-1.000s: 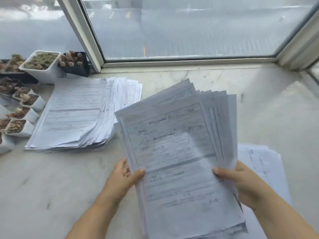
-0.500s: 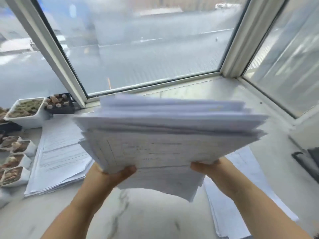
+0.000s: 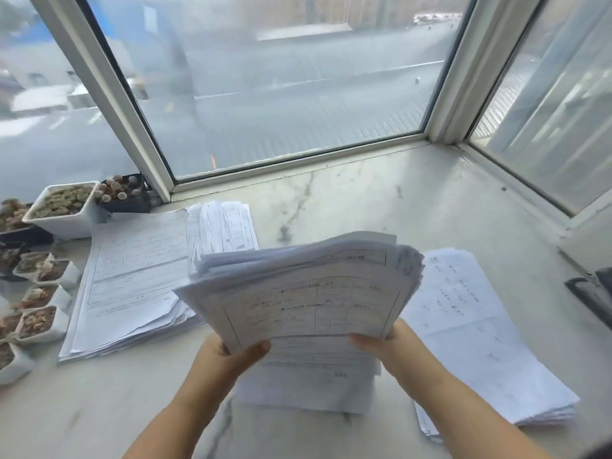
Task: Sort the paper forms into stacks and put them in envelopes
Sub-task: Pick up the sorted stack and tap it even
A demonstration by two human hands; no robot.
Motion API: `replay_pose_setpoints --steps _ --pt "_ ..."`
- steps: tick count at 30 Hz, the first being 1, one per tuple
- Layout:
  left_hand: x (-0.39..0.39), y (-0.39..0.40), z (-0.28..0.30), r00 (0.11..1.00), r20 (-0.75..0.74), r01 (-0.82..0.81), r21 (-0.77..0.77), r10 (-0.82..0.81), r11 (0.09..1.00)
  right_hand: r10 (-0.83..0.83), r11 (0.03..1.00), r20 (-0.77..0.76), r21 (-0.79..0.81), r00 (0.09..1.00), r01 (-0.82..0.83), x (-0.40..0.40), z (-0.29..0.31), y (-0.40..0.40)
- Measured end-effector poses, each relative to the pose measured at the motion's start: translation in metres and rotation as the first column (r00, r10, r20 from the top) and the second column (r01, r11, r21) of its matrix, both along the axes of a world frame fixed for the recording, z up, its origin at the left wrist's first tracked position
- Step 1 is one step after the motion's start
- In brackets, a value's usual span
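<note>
Both the left hand (image 3: pixel 225 356) and right hand (image 3: pixel 387 346) grasped the near edge of a form bundle (image 3: pixel 304 293), held above the marble sill (image 3: pixel 414 207) between two resting stacks

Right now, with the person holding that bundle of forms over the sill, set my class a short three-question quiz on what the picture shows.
1. True or false: both hands, left hand and right hand, grip the held bundle.
2. Multiple choice: where is the left stack of forms?
A. beside the plant pots
B. on the floor
C. inside an envelope
3. Fill in: besides the held bundle, ___ stacks lie on the marble sill, counting the right stack.

Key: 1 true; 2 A; 3 two.
</note>
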State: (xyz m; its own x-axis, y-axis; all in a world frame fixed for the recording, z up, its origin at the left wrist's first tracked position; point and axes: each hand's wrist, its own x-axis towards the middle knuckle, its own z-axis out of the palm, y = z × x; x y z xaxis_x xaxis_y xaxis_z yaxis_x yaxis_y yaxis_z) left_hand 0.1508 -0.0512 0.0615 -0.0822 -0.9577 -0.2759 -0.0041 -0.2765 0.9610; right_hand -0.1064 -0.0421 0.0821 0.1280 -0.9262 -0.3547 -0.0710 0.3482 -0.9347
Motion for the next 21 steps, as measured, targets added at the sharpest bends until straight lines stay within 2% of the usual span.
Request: replay_pose_setpoints --steps 2,4,6,8,11,14,16,19,21 --pt "-0.009 0.006 -0.015 0.979 0.173 -0.111 -0.002 0.109 0.994 -0.065 0.998 -0.055 0.023 0.996 0.066 0.005 -0.018 0.006" --pt "-0.022 0.006 -0.012 0.953 0.262 -0.159 -0.004 0.155 0.987 -0.190 0.982 -0.073 0.003 0.979 0.191 -0.002 -0.017 0.004" --pt "-0.048 0.004 0.002 0.964 0.229 -0.137 -0.001 0.134 0.991 -0.312 0.950 -0.112 -0.037 0.943 0.310 -0.025 -0.004 -0.001" --pt "-0.088 0.004 0.014 0.980 0.182 -0.089 0.033 0.082 0.995 -0.362 0.932 -0.271 -0.076 0.892 0.355 -0.065 0.003 -0.007" --pt "-0.157 0.005 0.007 1.000 0.007 0.016 0.199 -0.017 0.980 -0.337 0.928 -0.511 -0.036 0.790 0.372 -0.135 0.003 -0.016" --pt "-0.210 0.004 -0.021 0.990 -0.109 0.119 0.352 -0.086 0.928 -0.257 0.920 -0.602 0.089 0.756 0.383 -0.190 -0.021 -0.022" --pt "-0.227 0.005 -0.042 0.988 -0.077 0.153 0.395 -0.134 0.906 -0.163 0.911 -0.673 0.177 0.721 0.372 -0.214 -0.044 -0.021" --pt "-0.234 0.007 -0.064 0.991 0.107 0.035 0.396 -0.084 0.918 -0.066 0.885 -0.825 0.212 0.562 0.415 -0.236 -0.066 -0.019" --pt "-0.235 0.009 -0.066 0.993 0.075 0.050 0.404 -0.087 0.913 -0.079 0.874 -0.834 0.206 0.546 0.441 -0.244 -0.071 -0.023"
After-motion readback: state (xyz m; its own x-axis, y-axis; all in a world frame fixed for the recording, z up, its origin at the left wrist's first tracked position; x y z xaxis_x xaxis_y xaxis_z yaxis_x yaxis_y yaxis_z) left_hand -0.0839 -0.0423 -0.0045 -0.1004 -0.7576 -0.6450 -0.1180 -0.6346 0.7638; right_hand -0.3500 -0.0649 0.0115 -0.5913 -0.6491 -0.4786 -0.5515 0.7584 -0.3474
